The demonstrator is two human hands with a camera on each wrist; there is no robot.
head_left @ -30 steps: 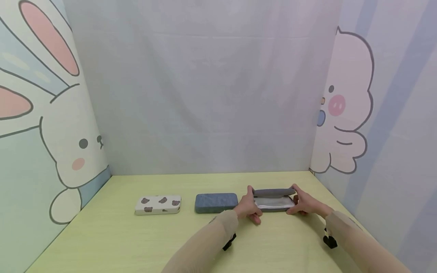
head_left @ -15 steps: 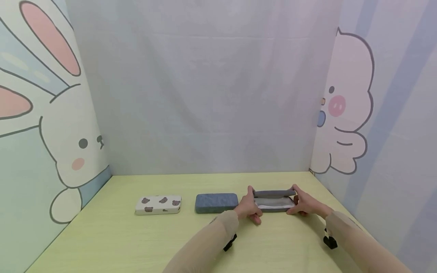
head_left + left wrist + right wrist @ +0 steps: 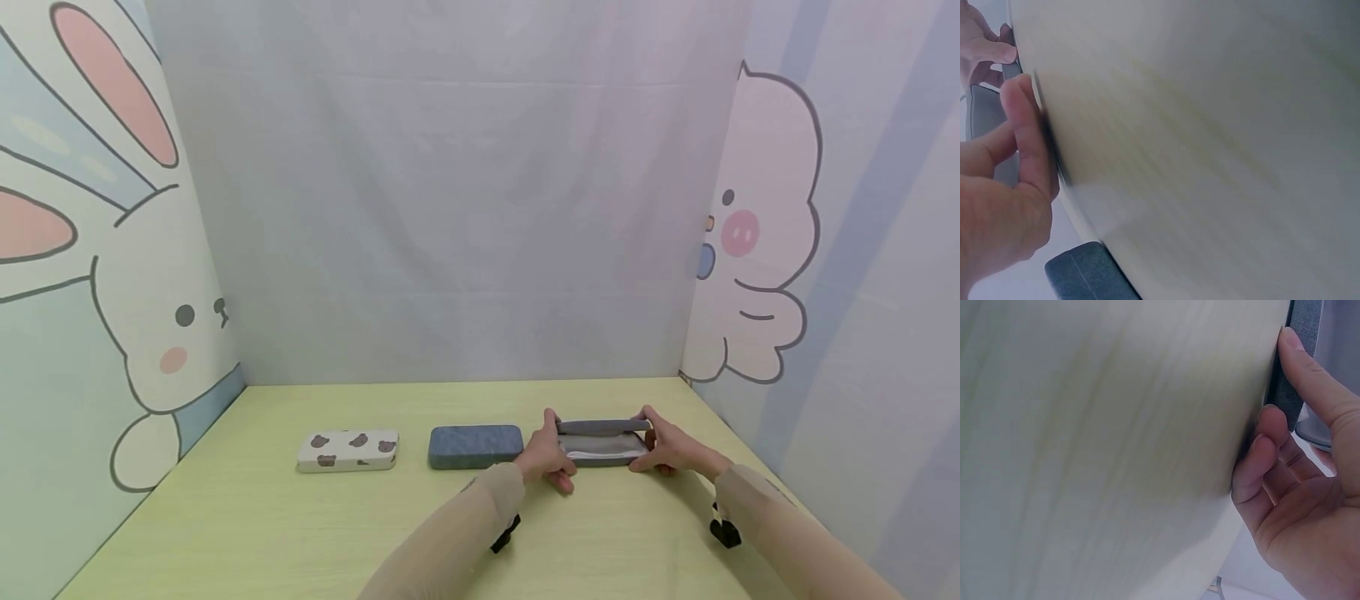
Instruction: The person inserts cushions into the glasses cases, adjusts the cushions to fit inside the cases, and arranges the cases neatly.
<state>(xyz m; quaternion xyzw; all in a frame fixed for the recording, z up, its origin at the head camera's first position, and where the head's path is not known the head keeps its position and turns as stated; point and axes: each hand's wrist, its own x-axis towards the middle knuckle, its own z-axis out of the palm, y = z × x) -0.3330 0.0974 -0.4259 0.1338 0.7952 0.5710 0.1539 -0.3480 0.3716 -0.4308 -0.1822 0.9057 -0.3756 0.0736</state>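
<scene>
A grey glasses case (image 3: 603, 448) rests on the table at the right with its lid (image 3: 602, 427) partly raised. Its light lining shows, and a whitish strip lies along the front inside. My left hand (image 3: 546, 457) grips the left end, fingers up at the lid and thumb low by the base. At the opposite end my right hand (image 3: 672, 448) holds the case the same way, its thumb on the front edge. The right wrist view shows that thumb against the case's dark fabric side (image 3: 1304, 337). In the left wrist view, both hands are at the case (image 3: 986, 112).
A closed blue glasses case (image 3: 476, 447) lies just left of my left hand. Farther left is a closed white case (image 3: 348, 451) with brown bear prints. The pale yellow table (image 3: 300, 533) meets a grey curtain (image 3: 465, 250) behind and printed walls at both sides.
The grey case's lid has come down slightly over the last second. Both hands have stayed at its ends, and the other two cases have not moved.
</scene>
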